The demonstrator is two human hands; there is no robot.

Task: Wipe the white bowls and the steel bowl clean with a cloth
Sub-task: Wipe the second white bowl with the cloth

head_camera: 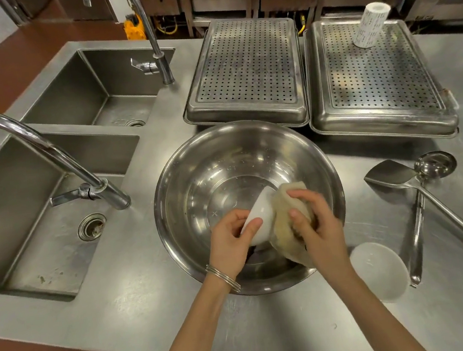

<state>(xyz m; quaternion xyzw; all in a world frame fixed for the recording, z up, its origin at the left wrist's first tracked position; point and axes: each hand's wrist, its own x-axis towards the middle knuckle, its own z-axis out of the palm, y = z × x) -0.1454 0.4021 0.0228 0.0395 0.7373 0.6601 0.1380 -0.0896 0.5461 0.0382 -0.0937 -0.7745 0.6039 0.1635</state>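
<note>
white porcelain sits in the left hand (pixel 231 237): a small white bowl (pixel 259 218), tipped on its side with its mouth turned right, fingers and thumb curled round its outer wall. the right hand (pixel 318 230) clutches the bunched beige cloth (pixel 286 226) and presses it against that open side. both hands meet over the near part of the steel bowl (pixel 222 153), which stands on the surface (pixel 140 295) right of the near sink (pixel 11 200). the wipe turns on that facing: mouth to the right, cloth touching it, right hand the nearer one. a second white bowl (pixel 379 271) stands upright at near right, just beside the steel bowl's rim, with a spatula (pixel 389 177) and ladle (pixel 434 165) lying further right. two perforated trays (pixel 244 72) sit beyond. nothing seems to block the reach to the second bowl.
</note>
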